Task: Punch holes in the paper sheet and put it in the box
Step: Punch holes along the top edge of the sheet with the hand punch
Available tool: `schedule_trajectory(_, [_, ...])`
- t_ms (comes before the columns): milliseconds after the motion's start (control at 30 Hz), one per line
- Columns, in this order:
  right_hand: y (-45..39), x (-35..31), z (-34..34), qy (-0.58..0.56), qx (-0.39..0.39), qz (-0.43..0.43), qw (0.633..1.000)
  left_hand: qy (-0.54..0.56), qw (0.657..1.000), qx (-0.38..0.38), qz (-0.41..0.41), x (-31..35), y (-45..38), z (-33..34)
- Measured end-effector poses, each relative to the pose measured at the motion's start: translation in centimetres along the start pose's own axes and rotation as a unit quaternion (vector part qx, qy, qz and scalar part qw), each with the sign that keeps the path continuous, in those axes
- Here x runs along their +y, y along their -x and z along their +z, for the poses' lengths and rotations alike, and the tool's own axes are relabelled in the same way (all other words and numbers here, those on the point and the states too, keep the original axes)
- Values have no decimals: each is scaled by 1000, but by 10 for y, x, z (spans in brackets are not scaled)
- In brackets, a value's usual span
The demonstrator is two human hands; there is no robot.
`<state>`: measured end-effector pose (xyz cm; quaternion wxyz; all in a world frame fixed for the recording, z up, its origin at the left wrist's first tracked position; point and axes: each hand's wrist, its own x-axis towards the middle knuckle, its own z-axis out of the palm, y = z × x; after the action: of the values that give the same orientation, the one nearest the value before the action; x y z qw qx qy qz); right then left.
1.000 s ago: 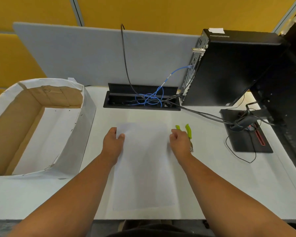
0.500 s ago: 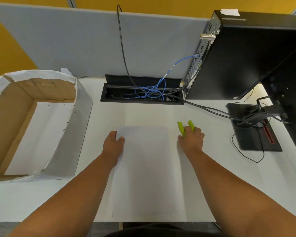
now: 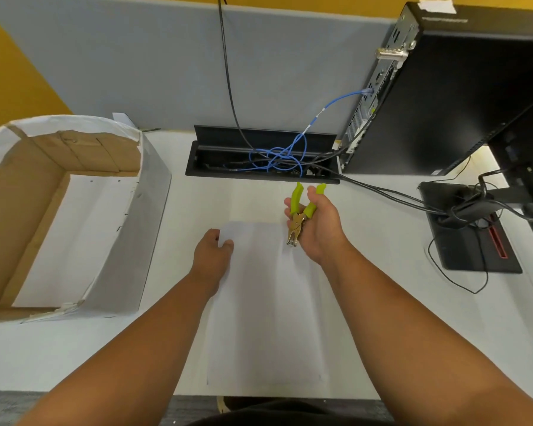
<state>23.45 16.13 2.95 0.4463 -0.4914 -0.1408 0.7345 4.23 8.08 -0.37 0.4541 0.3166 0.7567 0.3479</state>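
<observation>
Far left on the white counter (image 3: 382,302) stood the open cardboard box with white paper-covered walls (image 3: 154,216). A white sheet or lining lay on its floor, with small dark dots near the far edge; whether those were punched holes I could not tell.

Centre: the white rectangular paper sheet (image 3: 265,318) lay flat on the counter, well apart from the box, with no holes that I could make out. The left hand (image 3: 211,256) rested on its far left corner, fingers curled over the edge, pinning it.

Right of that: the right hand (image 3: 319,229) was closed round the metal hole punch with lime-green handles (image 3: 299,215), handles spread, nose pointing down, hanging just over the sheet's far right corner and not biting it.

Judgement: tool in hand only. Punching and boxing both remained to do.
</observation>
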Motion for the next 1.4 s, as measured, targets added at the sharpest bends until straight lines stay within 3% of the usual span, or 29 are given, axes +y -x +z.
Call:
schedule_trajectory(100, [-2,3,10,-18,-27,24,999,12,1000,-9,-1,1,3,-1])
schedule_trajectory(567, [-3,10,36,-46,-24,-87,995,16,999,-22,32,7,12,1])
schedule_trajectory(767, [-3,9,46,-16,-36,-146,988,-25,998,-31,38,10,12,0])
schedule_trajectory(1400, [-3,13,56,46,-23,-203,978,-46,998,-30,42,8,13,-3])
